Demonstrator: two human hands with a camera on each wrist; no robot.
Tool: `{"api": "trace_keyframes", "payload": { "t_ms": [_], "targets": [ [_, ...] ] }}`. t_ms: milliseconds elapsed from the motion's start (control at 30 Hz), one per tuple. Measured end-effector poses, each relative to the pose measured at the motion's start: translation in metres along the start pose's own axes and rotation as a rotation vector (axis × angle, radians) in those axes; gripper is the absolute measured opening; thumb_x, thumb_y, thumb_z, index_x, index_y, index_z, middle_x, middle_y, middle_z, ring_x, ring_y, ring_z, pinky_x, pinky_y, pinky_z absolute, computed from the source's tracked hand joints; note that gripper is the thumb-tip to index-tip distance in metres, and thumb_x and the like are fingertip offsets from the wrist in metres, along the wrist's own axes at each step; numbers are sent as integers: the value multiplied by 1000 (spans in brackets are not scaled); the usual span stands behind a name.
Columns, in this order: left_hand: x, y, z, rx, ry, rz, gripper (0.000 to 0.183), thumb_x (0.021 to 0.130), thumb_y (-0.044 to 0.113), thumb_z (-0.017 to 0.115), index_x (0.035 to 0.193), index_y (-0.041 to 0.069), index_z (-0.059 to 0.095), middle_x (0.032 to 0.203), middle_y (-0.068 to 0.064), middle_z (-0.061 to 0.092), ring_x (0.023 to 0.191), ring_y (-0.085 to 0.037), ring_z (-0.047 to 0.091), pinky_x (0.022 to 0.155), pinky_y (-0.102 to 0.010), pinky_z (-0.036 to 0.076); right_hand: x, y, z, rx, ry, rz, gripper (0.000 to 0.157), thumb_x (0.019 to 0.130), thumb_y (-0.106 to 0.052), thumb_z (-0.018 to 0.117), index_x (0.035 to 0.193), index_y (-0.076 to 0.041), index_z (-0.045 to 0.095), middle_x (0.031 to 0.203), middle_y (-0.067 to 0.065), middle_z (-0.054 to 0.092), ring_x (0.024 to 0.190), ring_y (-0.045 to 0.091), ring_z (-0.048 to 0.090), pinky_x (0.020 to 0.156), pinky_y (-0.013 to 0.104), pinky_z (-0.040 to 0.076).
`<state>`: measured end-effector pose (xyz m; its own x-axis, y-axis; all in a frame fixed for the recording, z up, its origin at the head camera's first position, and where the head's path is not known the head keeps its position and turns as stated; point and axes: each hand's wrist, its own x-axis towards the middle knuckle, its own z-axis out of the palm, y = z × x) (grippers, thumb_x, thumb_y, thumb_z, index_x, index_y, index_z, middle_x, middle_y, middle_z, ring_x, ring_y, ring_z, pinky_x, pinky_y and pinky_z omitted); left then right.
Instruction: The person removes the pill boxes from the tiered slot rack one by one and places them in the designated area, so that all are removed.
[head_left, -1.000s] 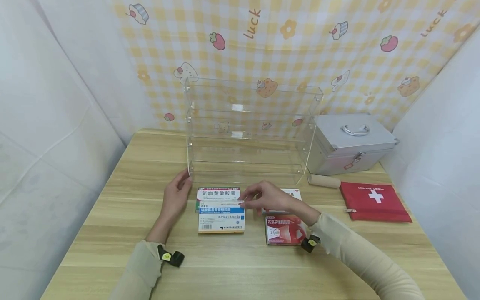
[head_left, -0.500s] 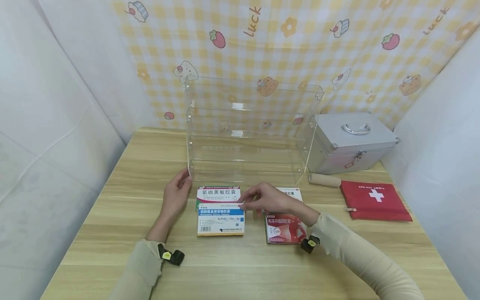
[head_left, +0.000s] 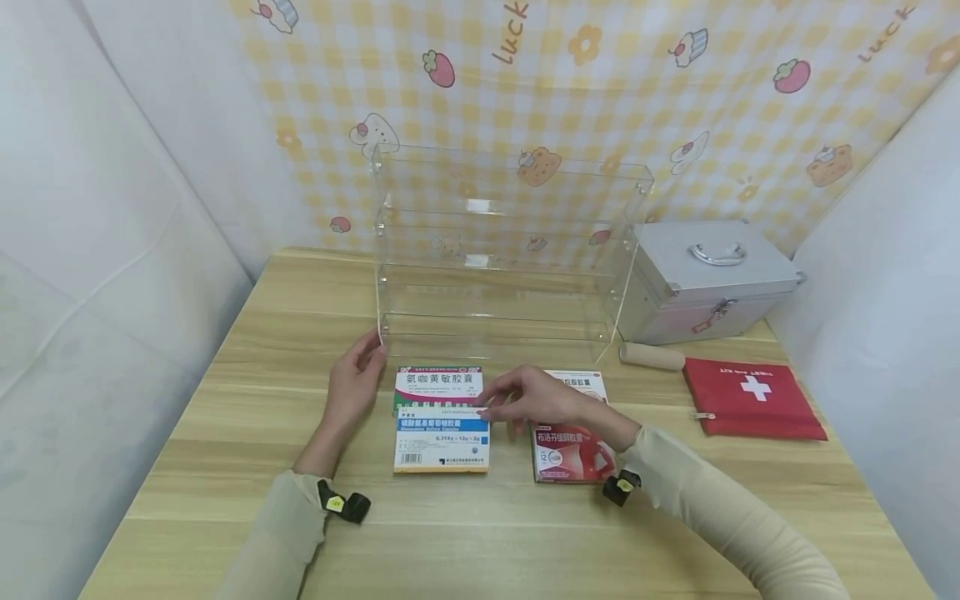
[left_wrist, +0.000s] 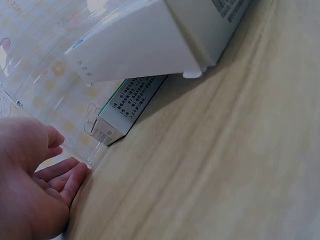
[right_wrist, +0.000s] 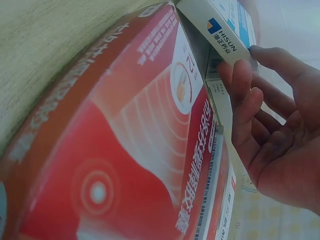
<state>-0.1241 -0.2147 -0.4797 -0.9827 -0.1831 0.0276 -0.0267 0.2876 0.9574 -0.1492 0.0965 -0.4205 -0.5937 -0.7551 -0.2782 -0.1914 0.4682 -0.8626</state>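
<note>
My right hand pinches the top right corner of a white-and-blue medicine box in the head view. In the right wrist view, the thumb and fingers meet at that box's end. It leans in front of a green-and-white medicine box and covers its lower part; in the left wrist view, the white box is tilted over it. My left hand is at the lower left corner of a clear acrylic shelf, fingertips right at its side edge, fingers loosely bent.
Under my right forearm lies a red capsule box, with a white-and-red box behind it. A beige roll, a red first aid pouch and a silver metal case are on the right. A checked curtain hangs behind.
The white-and-blue box has moved slightly toward me with my right hand, showing more of the green-and-white box. My left hand stays at the shelf corner. The head view has tilted down a little.
</note>
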Motion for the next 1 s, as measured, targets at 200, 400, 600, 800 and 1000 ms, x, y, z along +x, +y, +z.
{"api": "trace_keyframes", "payload": {
  "t_ms": [200,400,600,800,1000],
  "targets": [
    [0,0,0,2,5,7,44,103,27,53,146,19,46,142,-6,52,123,-19,54,100,-31,48,1,2,3,6,-19,-30,24,90,-26,73,114,-24,72,96,2,72,62,34,63,54,37,56],
    [0,0,0,5,6,15,44,103,28,52,146,19,46,141,-6,52,123,-19,54,99,-30,49,1,3,4,10,-14,-29,21,91,-25,72,111,-20,73,92,2,73,60,37,63,51,37,56],
    [0,-1,0,14,5,11,44,103,28,52,146,20,46,142,-6,52,123,-19,54,99,-30,49,1,3,5,-37,-9,-25,22,91,-25,73,111,-20,74,91,1,74,56,33,62,50,35,55],
    [0,0,1,13,3,6,45,103,30,52,146,20,46,142,-7,51,124,-21,54,99,-32,49,1,3,5,-70,-13,-39,22,90,-23,73,111,-18,74,91,1,74,57,32,61,48,30,54],
    [0,0,1,13,2,11,45,103,32,52,146,20,46,142,-8,51,123,-22,54,99,-32,49,2,1,6,-97,-17,-55,21,91,-21,73,111,-18,74,91,-1,74,55,30,60,46,24,50]
  ]
}}
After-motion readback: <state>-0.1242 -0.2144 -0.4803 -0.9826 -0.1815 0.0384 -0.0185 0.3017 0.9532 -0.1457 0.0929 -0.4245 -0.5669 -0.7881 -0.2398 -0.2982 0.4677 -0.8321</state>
